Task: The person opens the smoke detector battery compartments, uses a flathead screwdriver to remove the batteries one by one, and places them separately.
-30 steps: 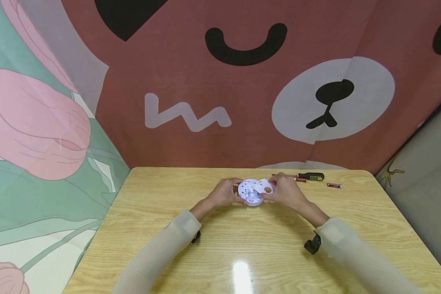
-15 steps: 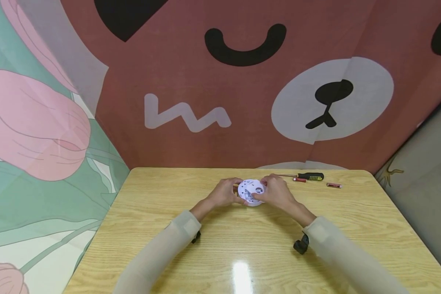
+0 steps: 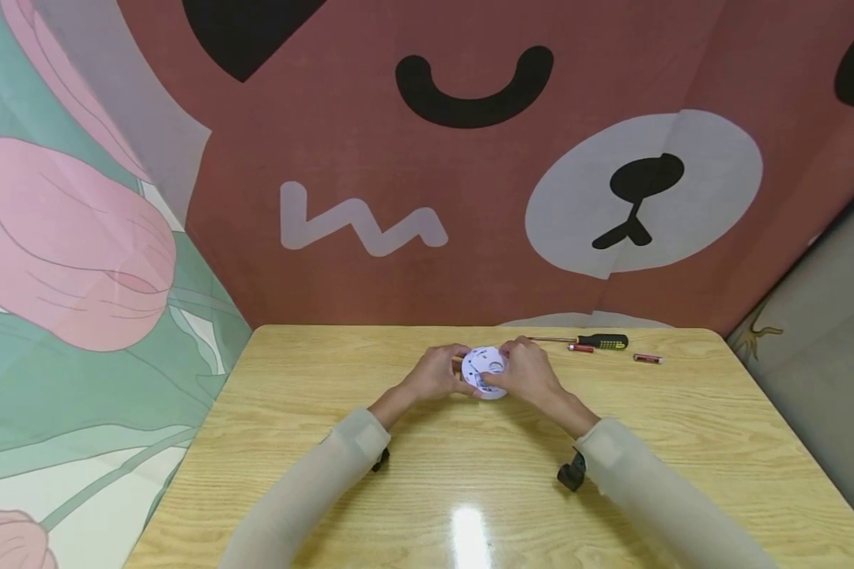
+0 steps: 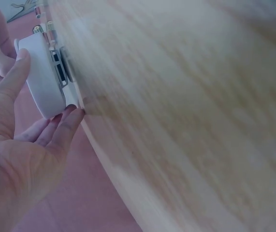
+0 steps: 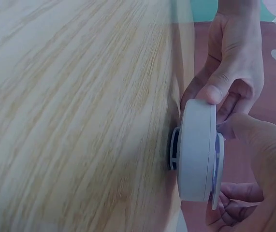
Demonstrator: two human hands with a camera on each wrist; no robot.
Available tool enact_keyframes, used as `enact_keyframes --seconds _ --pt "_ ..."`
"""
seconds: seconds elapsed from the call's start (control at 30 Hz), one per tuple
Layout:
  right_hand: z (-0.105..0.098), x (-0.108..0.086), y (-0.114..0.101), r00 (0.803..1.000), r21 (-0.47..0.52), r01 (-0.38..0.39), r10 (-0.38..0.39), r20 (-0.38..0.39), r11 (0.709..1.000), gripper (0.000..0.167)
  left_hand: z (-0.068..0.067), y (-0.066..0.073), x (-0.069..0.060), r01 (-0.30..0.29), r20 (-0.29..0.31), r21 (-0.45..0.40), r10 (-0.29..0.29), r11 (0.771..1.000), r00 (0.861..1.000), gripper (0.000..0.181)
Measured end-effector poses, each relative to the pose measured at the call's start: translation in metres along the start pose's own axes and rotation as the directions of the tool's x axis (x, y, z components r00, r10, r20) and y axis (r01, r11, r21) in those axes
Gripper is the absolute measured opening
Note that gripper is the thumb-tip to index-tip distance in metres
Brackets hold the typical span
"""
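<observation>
A round white smoke detector (image 3: pixel 474 366) lies near the far side of the table, its back facing up in the head view. My left hand (image 3: pixel 436 373) grips its rim from the left, thumb on the near side. Over the detector's back sits a thin white mounting plate (image 5: pixel 219 166), and my right hand (image 3: pixel 534 376) holds it by its edges from the right. Seen from the right wrist, a narrow gap shows between plate and detector body (image 5: pixel 196 150). The vented front of the detector (image 4: pixel 59 67) faces the tabletop. My right fingers partly hide the plate in the head view.
A screwdriver (image 3: pixel 601 341) with a black and yellow handle lies at the table's back edge. One red battery (image 3: pixel 580 348) is beside it, another battery (image 3: pixel 648 359) farther right. A printed cloth (image 3: pixel 341 284) hangs behind the wooden table (image 3: pixel 292 395).
My right hand has moved left with the mounting plate, from beside the detector to over its back. The left hand keeps its grip on the detector and has hardly moved.
</observation>
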State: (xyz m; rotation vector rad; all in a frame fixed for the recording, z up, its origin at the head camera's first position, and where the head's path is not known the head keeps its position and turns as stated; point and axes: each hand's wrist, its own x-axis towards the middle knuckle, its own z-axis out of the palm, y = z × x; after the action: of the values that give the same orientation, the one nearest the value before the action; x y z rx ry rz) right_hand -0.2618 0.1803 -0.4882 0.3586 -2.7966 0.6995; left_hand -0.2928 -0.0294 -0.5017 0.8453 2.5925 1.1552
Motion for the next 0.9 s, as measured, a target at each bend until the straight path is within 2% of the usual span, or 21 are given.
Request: enact_keyframes --seconds 0.13,0.47,0.7,0.9 --pt "0.0021 0.0007 -0.0008 1.0 -0.02 0.002 -0.002 -0.004 1.0 0.057 0.0009 -0.0006 -0.0002 0.008 -0.001 -0.024 -0.008 1.0 1.0 0.075" --pt "0.0 0.003 -0.0086 1.0 -0.021 -0.013 0.013 0.001 1.0 0.056 0.0011 -0.0027 -0.0001 0.01 -0.011 -0.014 -0.01 1.0 1.0 0.073" --pt "-0.0003 0.0016 -0.0095 0.999 -0.015 -0.04 0.04 0.003 0.999 0.054 0.0024 0.0004 0.0 0.009 -0.003 -0.039 -0.009 0.999 1.0 0.072" --pt "-0.0048 -0.0001 -0.0074 0.998 0.055 -0.059 0.057 0.027 0.997 0.048 0.0016 0.0014 -0.0006 0.01 -0.007 -0.042 -0.01 0.999 1.0 0.072"
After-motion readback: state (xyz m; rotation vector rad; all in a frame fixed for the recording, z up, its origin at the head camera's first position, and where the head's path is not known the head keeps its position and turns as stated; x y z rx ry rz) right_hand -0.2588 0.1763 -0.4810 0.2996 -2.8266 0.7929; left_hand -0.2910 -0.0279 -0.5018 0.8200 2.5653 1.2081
